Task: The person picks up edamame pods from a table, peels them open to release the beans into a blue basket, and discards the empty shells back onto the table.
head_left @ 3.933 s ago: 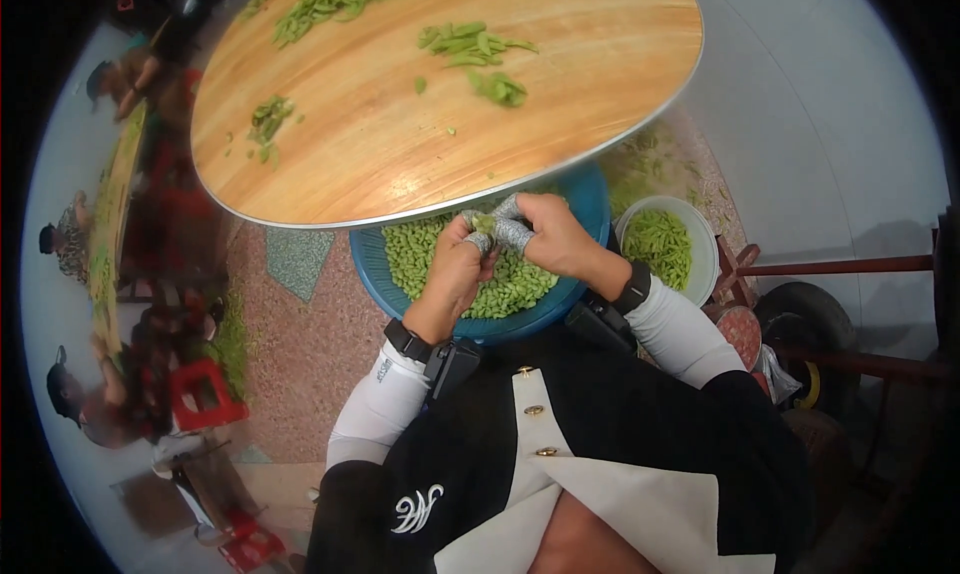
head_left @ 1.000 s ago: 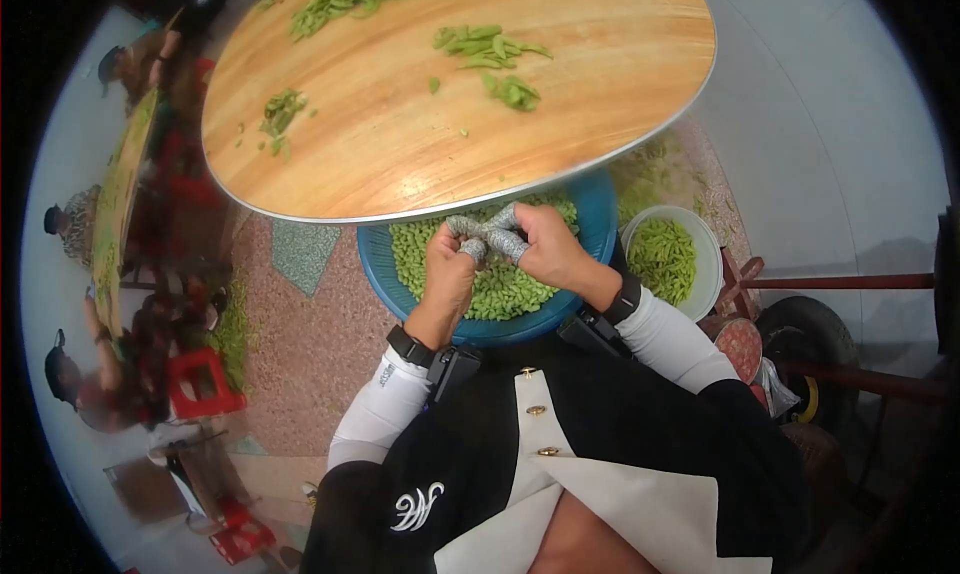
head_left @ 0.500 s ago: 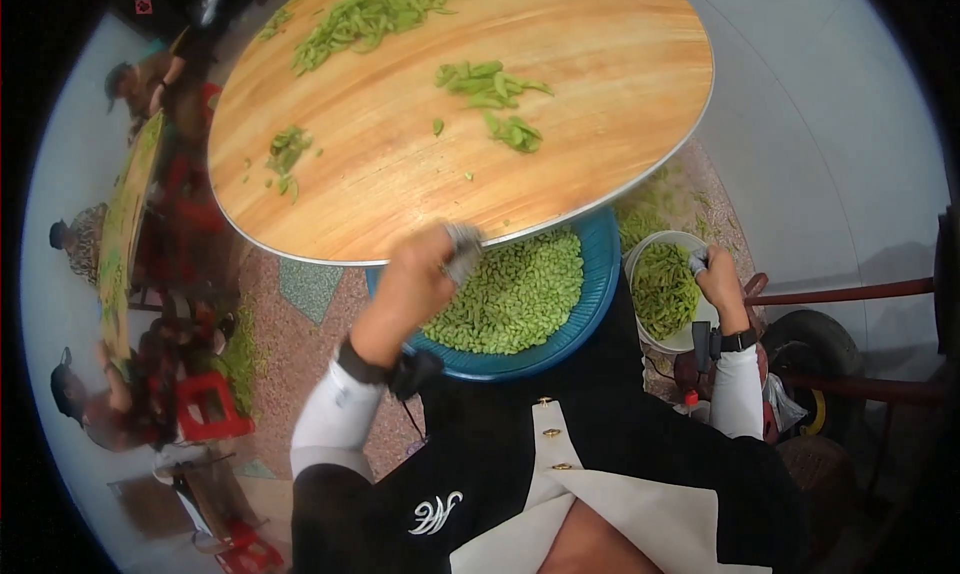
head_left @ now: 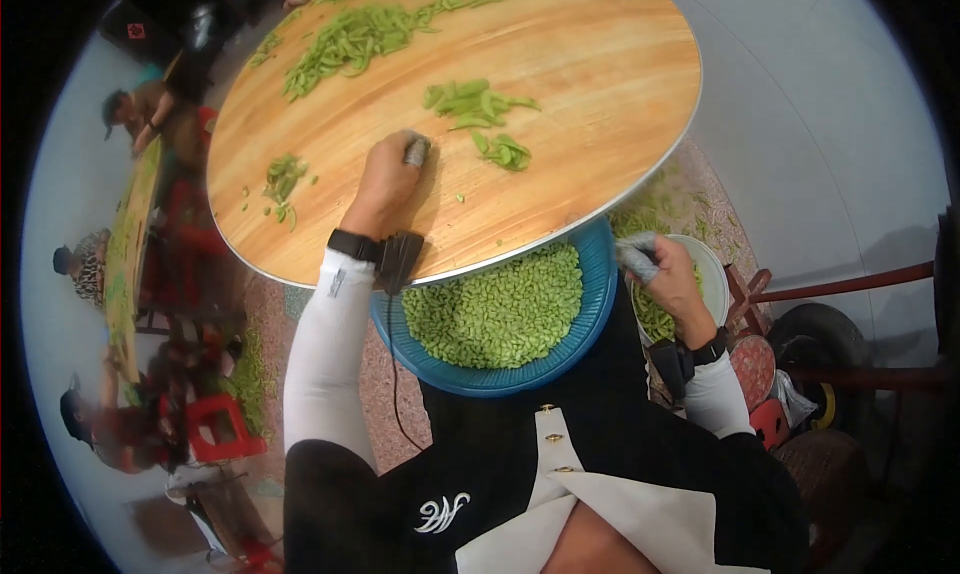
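My left hand [head_left: 388, 182] rests on the round wooden table [head_left: 590, 94], fingers curled and wrapped in grey at the tips. What they pinch, if anything, is hidden. Beside it lie a pile of green pods [head_left: 470, 104] and a smaller clump of pods [head_left: 502, 152]. My right hand [head_left: 668, 279] is over the near edge of a white bucket [head_left: 712, 264] of pods, its grey-covered fingers closed together; I cannot make out anything in them. Between my arms, partly under the table edge, a blue basin [head_left: 598, 319] holds many shelled green beans [head_left: 500, 309].
A larger pod heap [head_left: 355, 39] and a little scatter of pods [head_left: 285, 179] lie across the table. At left, several people sit along another table [head_left: 130, 234], near a red stool [head_left: 222, 426]. A tyre [head_left: 822, 339] and a red-brown bar [head_left: 840, 284] stand at right.
My left hand has moved from the table's near edge up onto its surface. My right hand has come left and up from the bucket's far side toward the basin.
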A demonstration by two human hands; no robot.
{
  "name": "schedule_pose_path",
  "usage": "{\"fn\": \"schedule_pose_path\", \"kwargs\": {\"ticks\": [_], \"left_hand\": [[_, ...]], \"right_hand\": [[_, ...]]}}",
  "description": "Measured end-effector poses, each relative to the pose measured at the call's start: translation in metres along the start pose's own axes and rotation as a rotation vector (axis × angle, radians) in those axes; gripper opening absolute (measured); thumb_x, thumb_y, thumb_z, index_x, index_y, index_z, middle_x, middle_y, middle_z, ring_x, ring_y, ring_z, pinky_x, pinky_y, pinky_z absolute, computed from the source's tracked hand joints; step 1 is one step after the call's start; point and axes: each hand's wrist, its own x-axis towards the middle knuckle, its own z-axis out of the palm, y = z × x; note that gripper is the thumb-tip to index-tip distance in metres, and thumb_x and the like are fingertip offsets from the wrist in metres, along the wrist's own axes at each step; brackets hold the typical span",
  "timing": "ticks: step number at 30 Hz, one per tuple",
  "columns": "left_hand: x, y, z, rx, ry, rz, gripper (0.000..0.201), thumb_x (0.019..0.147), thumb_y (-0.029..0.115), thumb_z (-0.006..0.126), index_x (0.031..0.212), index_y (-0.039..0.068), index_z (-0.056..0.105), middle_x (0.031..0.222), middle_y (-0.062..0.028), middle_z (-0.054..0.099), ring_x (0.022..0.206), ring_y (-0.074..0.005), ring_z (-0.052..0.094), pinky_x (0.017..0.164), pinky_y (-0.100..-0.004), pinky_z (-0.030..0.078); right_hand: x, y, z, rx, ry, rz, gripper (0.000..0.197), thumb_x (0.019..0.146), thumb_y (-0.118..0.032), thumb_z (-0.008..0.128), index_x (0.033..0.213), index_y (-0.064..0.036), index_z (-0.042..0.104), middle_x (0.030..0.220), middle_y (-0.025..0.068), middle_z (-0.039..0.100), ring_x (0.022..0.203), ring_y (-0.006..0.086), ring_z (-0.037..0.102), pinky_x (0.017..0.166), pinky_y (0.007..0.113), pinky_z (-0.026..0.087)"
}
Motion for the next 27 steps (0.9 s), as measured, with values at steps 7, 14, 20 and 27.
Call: {"fn": "schedule_pose_path", "kwargs": {"ticks": [7, 14, 20, 27], "left_hand": [[-0.066, 0.078, -0.013, -1.322, -0.218, -0.535, 0.018, 0.086, 0.017, 0.047, 0.092, 0.001, 0.053, 0.070, -0.0085, 0.059, 0.057, -0.0112, 0.056, 0.049, -0.0194, 0.045], [-0.097, 0.110, -0.022, -1.378, -0.344, -0.422, 0.015, 0.083, 0.016, 0.054, 0.087, 0.002, 0.055, 0.064, -0.0077, 0.059, 0.054, -0.0120, 0.057, 0.044, -0.0204, 0.045], [-0.110, 0.130, -0.013, -1.345, -0.176, -0.508, 0.011, 0.079, 0.010, 0.058, 0.085, 0.001, 0.056, 0.065, -0.0051, 0.059, 0.054, -0.0091, 0.054, 0.049, -0.0192, 0.043], [-0.117, 0.131, -0.015, -1.370, -0.160, -0.437, 0.013, 0.076, 0.005, 0.060, 0.088, -0.001, 0.057, 0.074, -0.0049, 0.059, 0.060, -0.0081, 0.053, 0.053, -0.0190, 0.042]], "right_hand": [[0.021, -0.060, 0.059, 0.272, -0.313, -0.088, 0.017, 0.082, -0.013, 0.054, 0.093, 0.0003, 0.056, 0.069, 0.0011, 0.056, 0.057, 0.0054, 0.049, 0.050, 0.018, 0.040], [0.013, -0.084, 0.092, 0.376, -0.445, -0.025, 0.014, 0.082, -0.011, 0.055, 0.089, 0.0009, 0.055, 0.066, 0.0020, 0.055, 0.054, 0.0055, 0.049, 0.044, 0.018, 0.039], [0.006, -0.079, 0.095, 0.421, -0.382, -0.038, 0.013, 0.081, -0.010, 0.055, 0.087, 0.0011, 0.055, 0.066, 0.0024, 0.056, 0.053, 0.0049, 0.050, 0.044, 0.017, 0.039], [-0.001, -0.080, 0.090, 0.406, -0.434, -0.015, 0.011, 0.082, -0.008, 0.053, 0.087, 0.0010, 0.055, 0.064, 0.0021, 0.055, 0.051, 0.0047, 0.049, 0.044, 0.017, 0.040]]}}
